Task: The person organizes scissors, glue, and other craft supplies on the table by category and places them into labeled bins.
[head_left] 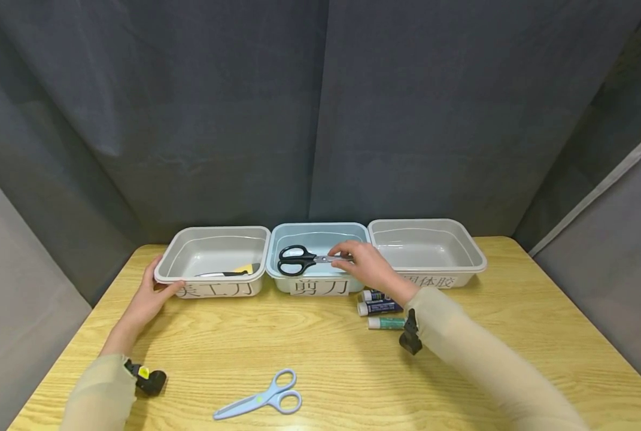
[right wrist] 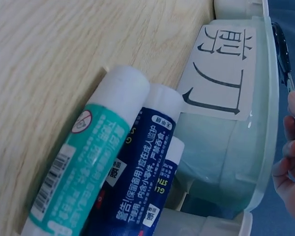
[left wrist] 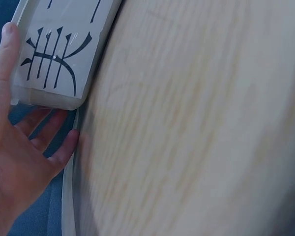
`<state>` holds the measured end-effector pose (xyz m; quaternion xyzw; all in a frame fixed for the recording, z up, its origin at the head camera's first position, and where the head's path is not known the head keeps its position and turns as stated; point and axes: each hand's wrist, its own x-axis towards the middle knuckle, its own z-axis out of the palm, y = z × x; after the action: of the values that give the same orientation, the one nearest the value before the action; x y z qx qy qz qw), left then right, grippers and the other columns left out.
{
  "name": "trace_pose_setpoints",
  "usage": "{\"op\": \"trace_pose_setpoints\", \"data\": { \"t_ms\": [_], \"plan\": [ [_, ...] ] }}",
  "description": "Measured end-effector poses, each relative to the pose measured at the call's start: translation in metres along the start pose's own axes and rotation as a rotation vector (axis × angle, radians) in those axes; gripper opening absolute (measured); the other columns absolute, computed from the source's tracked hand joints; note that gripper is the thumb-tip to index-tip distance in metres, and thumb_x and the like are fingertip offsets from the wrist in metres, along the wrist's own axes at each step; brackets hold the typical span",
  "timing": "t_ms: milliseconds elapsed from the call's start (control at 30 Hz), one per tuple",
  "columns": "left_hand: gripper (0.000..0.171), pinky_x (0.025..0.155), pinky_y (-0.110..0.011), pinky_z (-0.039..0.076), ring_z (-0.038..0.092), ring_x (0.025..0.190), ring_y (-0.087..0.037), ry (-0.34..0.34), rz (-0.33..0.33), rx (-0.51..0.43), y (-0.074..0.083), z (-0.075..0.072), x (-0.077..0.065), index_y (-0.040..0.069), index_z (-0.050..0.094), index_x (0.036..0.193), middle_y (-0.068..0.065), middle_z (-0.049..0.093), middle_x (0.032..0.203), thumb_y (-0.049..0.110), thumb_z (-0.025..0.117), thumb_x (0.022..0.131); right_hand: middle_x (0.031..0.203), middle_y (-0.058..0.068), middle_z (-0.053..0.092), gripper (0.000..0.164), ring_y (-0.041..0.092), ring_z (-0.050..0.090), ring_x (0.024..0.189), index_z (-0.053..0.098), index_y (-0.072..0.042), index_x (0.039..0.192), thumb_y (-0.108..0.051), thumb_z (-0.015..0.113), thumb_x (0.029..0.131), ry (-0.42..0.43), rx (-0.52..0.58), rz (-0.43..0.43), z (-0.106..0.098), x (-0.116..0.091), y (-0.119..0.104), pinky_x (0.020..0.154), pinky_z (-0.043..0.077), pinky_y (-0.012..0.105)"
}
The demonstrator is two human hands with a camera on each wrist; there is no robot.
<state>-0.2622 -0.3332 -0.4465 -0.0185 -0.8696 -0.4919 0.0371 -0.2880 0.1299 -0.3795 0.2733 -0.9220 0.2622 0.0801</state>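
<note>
My right hand pinches a pair of black-handled scissors by the blades, handles pointing left, over the light blue bin. In the right wrist view the scissors show beyond that bin's rim. My left hand holds the near left corner of the left grey bin, thumb at the front rim and fingers round the end wall. In the left wrist view the left hand shows beside the bin's label. A utility knife and a slim black-handled cutter lie in that grey bin.
Another grey bin stands on the right. Several glue sticks, a green one and dark blue ones, lie before the bins under my right forearm. Light blue scissors lie near the table's front. A dark curtain hangs behind.
</note>
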Motion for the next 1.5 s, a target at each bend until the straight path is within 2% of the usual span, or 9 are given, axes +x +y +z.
{"op": "trace_pose_setpoints", "data": {
  "t_ms": [200, 367, 600, 1067, 1500],
  "plan": [
    [0.091, 0.101, -0.06, 0.019, 0.023, 0.127, -0.042, -0.002, -0.015, 0.002, 0.0, 0.0, -0.001, 0.016, -0.007, 0.146, -0.025, 0.011, 0.147, 0.037, 0.059, 0.087, 0.103, 0.001, 0.065, 0.019, 0.017, 0.059, 0.092, 0.066, -0.016, 0.104, -0.024, 0.063, 0.086, 0.006, 0.025, 0.032, 0.005, 0.006, 0.005, 0.077, 0.048, 0.034],
    [0.09, 0.101, -0.058, 0.021, 0.027, 0.125, -0.041, 0.007, 0.0, 0.004, -0.001, 0.0, 0.0, 0.015, -0.007, 0.146, -0.025, 0.014, 0.146, 0.035, 0.059, 0.087, 0.1, 0.002, 0.066, 0.019, 0.018, 0.059, 0.089, 0.067, -0.013, 0.102, -0.021, 0.064, 0.085, 0.02, 0.016, 0.034, 0.006, 0.013, 0.01, 0.076, 0.048, 0.035],
    [0.091, 0.101, -0.06, 0.02, 0.024, 0.126, -0.041, 0.001, -0.013, 0.008, -0.001, 0.0, -0.002, 0.015, -0.007, 0.146, -0.026, 0.012, 0.146, 0.036, 0.059, 0.087, 0.09, 0.003, 0.066, 0.017, 0.015, 0.058, 0.08, 0.068, -0.011, 0.1, -0.019, 0.064, 0.085, -0.022, -0.024, 0.066, 0.005, 0.023, 0.013, 0.07, 0.048, 0.033],
    [0.091, 0.102, -0.058, 0.02, 0.024, 0.127, -0.04, 0.0, -0.015, 0.003, 0.0, 0.0, -0.003, 0.015, -0.007, 0.146, -0.025, 0.013, 0.146, 0.036, 0.059, 0.087, 0.087, 0.004, 0.066, 0.017, 0.015, 0.059, 0.079, 0.067, -0.009, 0.1, -0.017, 0.064, 0.085, -0.104, -0.038, 0.132, 0.013, 0.039, 0.02, 0.072, 0.048, 0.032],
    [0.09, 0.099, -0.057, 0.023, 0.028, 0.123, -0.039, 0.001, -0.007, 0.005, -0.001, 0.0, -0.003, 0.014, -0.006, 0.146, -0.025, 0.015, 0.145, 0.036, 0.058, 0.088, 0.081, 0.003, 0.064, 0.016, 0.015, 0.057, 0.074, 0.066, -0.009, 0.098, -0.014, 0.065, 0.083, -0.14, -0.077, 0.139, 0.018, 0.045, 0.025, 0.07, 0.045, 0.031]
  ]
}}
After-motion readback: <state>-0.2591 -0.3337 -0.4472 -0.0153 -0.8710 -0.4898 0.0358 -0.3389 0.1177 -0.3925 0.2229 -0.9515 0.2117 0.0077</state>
